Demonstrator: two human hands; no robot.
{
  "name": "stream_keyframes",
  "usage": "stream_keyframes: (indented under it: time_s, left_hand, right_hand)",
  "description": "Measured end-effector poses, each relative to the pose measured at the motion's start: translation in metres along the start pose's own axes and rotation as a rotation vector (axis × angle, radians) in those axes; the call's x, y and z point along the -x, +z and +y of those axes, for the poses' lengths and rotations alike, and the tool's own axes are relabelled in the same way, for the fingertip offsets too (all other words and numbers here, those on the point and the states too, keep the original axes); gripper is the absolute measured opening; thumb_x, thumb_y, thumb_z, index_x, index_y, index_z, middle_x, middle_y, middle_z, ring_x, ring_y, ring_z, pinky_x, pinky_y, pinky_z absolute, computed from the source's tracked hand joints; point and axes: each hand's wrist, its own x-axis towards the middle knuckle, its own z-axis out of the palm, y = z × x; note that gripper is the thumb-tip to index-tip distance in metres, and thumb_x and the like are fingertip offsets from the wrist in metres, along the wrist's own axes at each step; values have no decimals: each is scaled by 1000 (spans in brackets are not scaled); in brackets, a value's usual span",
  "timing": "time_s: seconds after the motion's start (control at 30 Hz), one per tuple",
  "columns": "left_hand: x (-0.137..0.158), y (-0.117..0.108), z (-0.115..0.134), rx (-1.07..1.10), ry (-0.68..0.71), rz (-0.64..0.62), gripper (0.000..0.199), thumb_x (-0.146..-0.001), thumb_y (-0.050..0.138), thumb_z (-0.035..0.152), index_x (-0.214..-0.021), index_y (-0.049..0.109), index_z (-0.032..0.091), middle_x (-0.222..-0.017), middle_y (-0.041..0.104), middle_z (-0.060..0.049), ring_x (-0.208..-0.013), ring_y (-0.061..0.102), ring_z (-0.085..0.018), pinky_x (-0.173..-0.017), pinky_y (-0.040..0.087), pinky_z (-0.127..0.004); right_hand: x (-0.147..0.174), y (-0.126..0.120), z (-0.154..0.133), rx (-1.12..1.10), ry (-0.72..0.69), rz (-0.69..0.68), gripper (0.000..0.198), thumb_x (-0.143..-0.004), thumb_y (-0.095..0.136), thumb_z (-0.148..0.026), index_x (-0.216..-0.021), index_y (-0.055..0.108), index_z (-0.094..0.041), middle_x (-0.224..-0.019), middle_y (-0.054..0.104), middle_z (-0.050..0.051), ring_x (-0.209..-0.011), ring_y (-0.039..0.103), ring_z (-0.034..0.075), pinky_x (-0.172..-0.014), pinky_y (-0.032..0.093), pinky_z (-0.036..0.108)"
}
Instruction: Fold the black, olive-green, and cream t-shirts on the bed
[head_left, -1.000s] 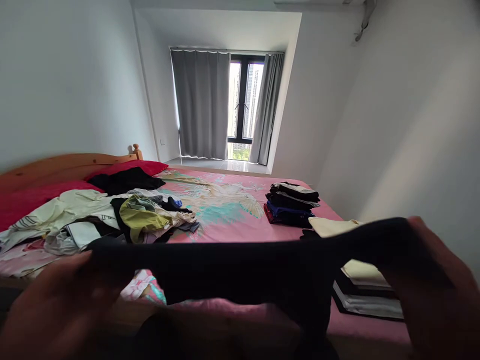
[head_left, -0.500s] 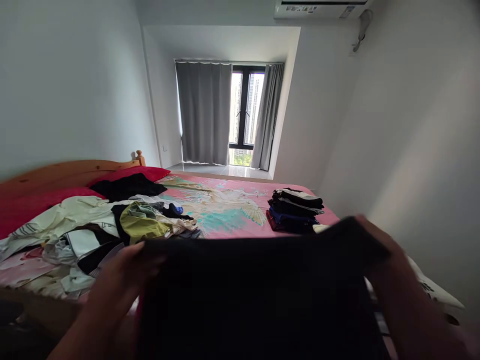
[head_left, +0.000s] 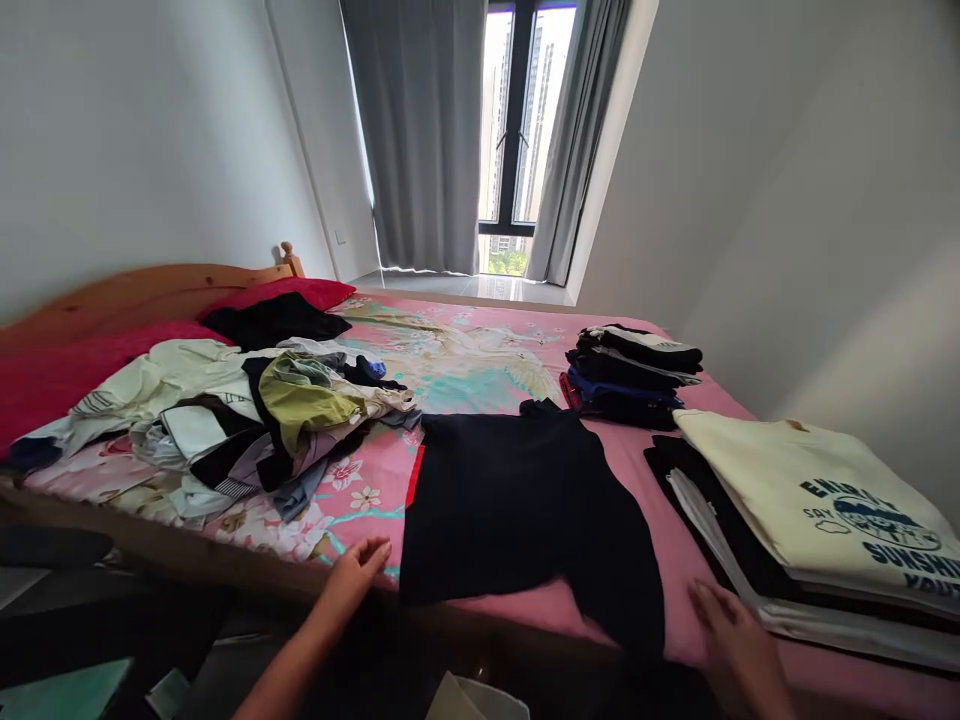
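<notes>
A black garment (head_left: 499, 500) with a red strip along its left edge lies spread at the front of the bed; I cannot tell whether it is a top or shorts. One part of it hangs toward the bed's front edge on the right. My left hand (head_left: 360, 565) is just left of the garment, apart from it, fingers loosely bent and empty. To its right, my right hand (head_left: 726, 612) has its fingers stretched out and holds nothing. That hand is between the garment and a stack of folded clothes (head_left: 750, 530) topped by a cream printed shirt (head_left: 847, 500).
A loose heap of mixed clothes (head_left: 300, 410) covers the bed's left side near red pillows (head_left: 315, 292) and a wooden headboard (head_left: 150, 285). Another folded pile (head_left: 634, 375) sits farther back on the right. The patterned pink sheet (head_left: 480, 345) shows between them.
Both hands held the black garment raised in front of me; now it lies on the bed and both hands have let go. The view has tilted down.
</notes>
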Motion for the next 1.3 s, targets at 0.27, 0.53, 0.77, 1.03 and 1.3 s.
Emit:
stream_keyframes:
  time_s: [0.27, 0.53, 0.77, 1.03, 1.3]
  left_hand:
    - [24, 26, -30, -217, -3, 127, 48, -62, 58, 61, -81, 65, 18, -80, 69, -7, -78, 64, -24, -69, 48, -31]
    - [33, 33, -20, -573, 17, 129, 22, -71, 52, 38, -56, 46, 22, -56, 54, 3, -59, 55, -16, -57, 36, -25]
    - [37, 29, -50, -349, -52, 80, 21, -67, 56, 38, -58, 45, 22, -50, 50, 4, -53, 52, -15, -50, 38, -23]
    - [7, 23, 0, -627, 279, 106, 23, -81, 47, 35, -90, 61, 19, -87, 65, -5, -84, 61, -19, -77, 43, -27]
    - [-72, 44, 29, -798, 217, 114, 23, -80, 52, 34, -88, 64, 16, -97, 66, -11, -98, 58, -24, -83, 39, -31]
  right_hand:
    - [37, 24, -12, 155, 7, -232, 57, -61, 48, -71, -84, 63, -21, -94, 69, 9, -96, 61, 30, -85, 47, 37]
    - [42, 36, -34, 349, 38, -230, 50, -71, 42, -61, -88, 62, -19, -82, 69, 11, -87, 65, 31, -74, 50, 39]
    - [35, 32, -16, 237, 42, -322, 50, -70, 40, -62, -87, 59, -19, -85, 68, 13, -84, 66, 30, -71, 51, 36]
    - [21, 36, -18, 168, 46, -326, 58, -67, 41, -66, -93, 57, -17, -96, 67, 15, -91, 64, 30, -76, 51, 35]
    - [28, 35, -23, 257, 39, -359, 44, -73, 35, -63, -63, 57, -27, -65, 65, 8, -66, 65, 29, -66, 52, 40]
